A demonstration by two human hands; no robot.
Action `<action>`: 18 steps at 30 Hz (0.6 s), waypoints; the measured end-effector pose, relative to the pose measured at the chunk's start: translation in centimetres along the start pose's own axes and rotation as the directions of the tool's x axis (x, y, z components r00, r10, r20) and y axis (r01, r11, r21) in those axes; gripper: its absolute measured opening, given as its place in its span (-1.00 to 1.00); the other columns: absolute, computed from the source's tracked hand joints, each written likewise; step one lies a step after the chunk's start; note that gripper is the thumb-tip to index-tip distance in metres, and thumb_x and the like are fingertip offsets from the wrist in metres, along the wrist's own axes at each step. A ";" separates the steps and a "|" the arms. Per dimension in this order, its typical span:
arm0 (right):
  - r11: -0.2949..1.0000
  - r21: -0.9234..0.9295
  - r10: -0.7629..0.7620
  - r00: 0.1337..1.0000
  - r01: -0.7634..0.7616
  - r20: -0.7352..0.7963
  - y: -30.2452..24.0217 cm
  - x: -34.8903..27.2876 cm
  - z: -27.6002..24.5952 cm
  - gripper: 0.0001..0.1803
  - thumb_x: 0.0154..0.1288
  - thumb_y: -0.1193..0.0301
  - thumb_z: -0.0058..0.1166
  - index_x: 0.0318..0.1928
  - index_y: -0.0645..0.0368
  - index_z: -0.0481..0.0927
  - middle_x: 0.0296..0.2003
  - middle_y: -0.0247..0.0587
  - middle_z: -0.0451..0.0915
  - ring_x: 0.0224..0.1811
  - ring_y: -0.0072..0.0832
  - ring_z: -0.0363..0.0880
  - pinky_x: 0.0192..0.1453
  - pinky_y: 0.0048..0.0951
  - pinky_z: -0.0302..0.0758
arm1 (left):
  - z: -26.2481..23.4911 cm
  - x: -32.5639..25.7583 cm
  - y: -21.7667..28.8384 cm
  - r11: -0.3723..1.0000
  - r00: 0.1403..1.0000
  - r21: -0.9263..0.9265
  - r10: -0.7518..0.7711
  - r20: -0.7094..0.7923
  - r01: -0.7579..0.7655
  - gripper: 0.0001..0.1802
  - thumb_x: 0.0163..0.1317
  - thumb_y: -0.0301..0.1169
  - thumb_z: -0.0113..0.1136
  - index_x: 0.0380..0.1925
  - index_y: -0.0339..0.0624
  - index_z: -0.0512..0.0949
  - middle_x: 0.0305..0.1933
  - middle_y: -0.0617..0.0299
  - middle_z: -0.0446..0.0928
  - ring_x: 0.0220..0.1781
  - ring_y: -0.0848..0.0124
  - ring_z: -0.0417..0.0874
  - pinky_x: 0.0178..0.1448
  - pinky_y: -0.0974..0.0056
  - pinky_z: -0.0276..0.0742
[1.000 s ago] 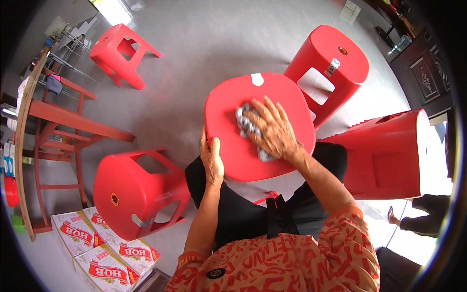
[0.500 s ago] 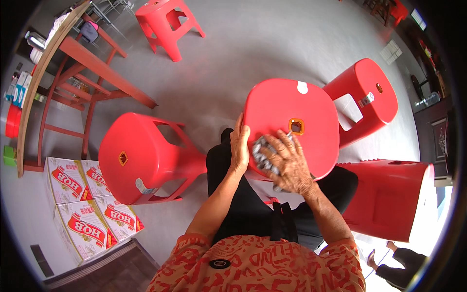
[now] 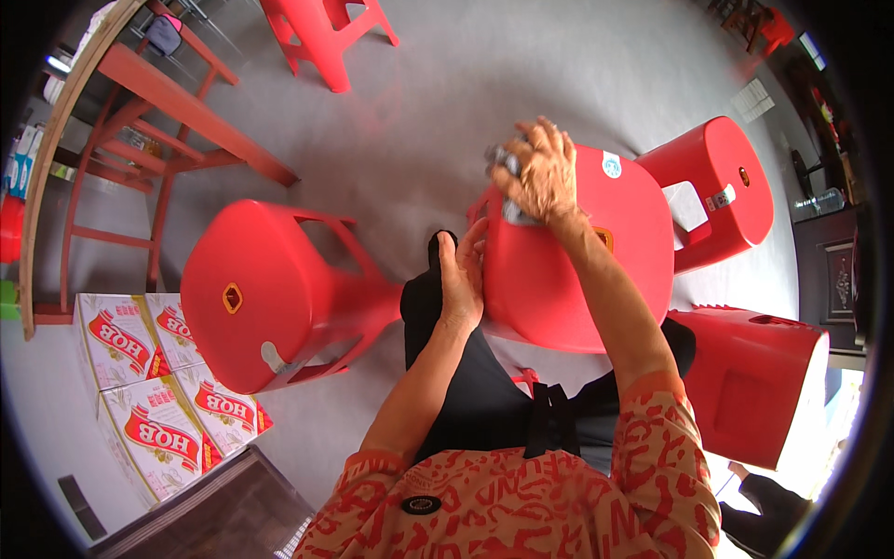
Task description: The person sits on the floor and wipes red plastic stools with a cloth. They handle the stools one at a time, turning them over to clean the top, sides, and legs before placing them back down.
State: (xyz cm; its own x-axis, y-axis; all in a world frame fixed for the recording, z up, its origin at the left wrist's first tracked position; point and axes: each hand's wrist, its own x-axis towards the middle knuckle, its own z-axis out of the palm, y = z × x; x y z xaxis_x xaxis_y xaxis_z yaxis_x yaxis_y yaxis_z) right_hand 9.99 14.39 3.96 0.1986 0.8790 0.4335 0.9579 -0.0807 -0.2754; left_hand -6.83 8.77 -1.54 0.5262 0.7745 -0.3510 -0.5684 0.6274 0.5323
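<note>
Head view, looking down past my orange shirt with red lettering (image 3: 521, 503) and my black trousers (image 3: 466, 401). Between my knees, seat upward, is a red plastic stool with rounded corners (image 3: 549, 298). My left hand (image 3: 463, 279) lies against its left side, fingers extended, thumb apart. My right hand (image 3: 543, 177) is cupped over a bunched grey-and-white cloth (image 3: 518, 213), at the seat's far left corner. Half a second ago the cloth was at the near left, beside my left hand; now that near area is uncovered and the cloth reaches the far edge. My right forearm partly hides an amber insert (image 3: 605, 238) in the seat.

A white label with a blue round mark (image 3: 611, 165) sits on the seat's far edge. To the left stand another red stool (image 3: 270, 279), with a pale sticker (image 3: 273, 358), and white cartons (image 3: 158, 438) printed with bold lettering on red. To the right, a third red stool (image 3: 736, 158) bears a small label (image 3: 721, 197), too small to read. Farther left is a red-brown wooden bench (image 3: 186, 109); beyond, one more red stool (image 3: 317, 42), cut off by the top edge.
</note>
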 end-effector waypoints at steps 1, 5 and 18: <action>0.999 -0.009 0.035 0.999 -0.035 0.007 0.3 0.5 0.2 -0.59 0.02 0.03 0.13 -0.14 -0.11 0.70 0.17 -0.20 0.44 0.38 -0.12 0.18 0.44 0.14 0.01 | -0.1 0.1 0.0 1.000 1.000 -0.016 -0.007 0.000 0.007 -0.04 0.25 0.43 -0.36 0.25 -0.22 0.35 0.02 0.20 0.49 0.00 0.39 0.52 0.08 0.30 0.43; 1.000 -0.026 0.006 0.997 -0.004 0.071 -0.4 -1.1 -0.9 -0.51 0.02 0.01 0.12 -0.02 -0.15 0.65 0.21 -0.23 0.39 0.39 -0.16 0.16 0.44 0.16 -0.04 | -1.1 0.7 -0.6 0.993 0.997 -0.115 0.003 0.082 0.007 -0.06 0.25 0.42 -0.32 0.20 -0.22 0.40 -0.04 0.19 0.53 0.01 0.36 0.52 0.10 0.25 0.44; 0.994 0.086 -0.080 0.979 0.064 0.189 -0.5 -16.6 -11.9 -0.42 0.11 0.00 0.16 0.14 -0.11 0.49 0.28 -0.12 0.30 0.41 -0.14 0.16 0.45 0.07 0.02 | 0.3 0.1 -0.1 0.832 0.946 0.465 0.322 0.041 -0.303 -0.24 0.36 0.06 -0.04 0.40 -0.15 0.11 0.34 0.00 0.20 0.28 0.19 0.34 0.36 0.07 0.22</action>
State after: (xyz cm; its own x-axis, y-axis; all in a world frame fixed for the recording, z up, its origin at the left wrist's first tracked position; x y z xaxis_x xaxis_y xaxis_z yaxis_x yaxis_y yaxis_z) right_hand 8.66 -5.75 7.14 0.0790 0.9556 0.2840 0.9474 0.0167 -0.3197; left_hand -6.55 8.80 -1.39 0.3405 0.9313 -0.1294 -0.3380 0.2496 0.9075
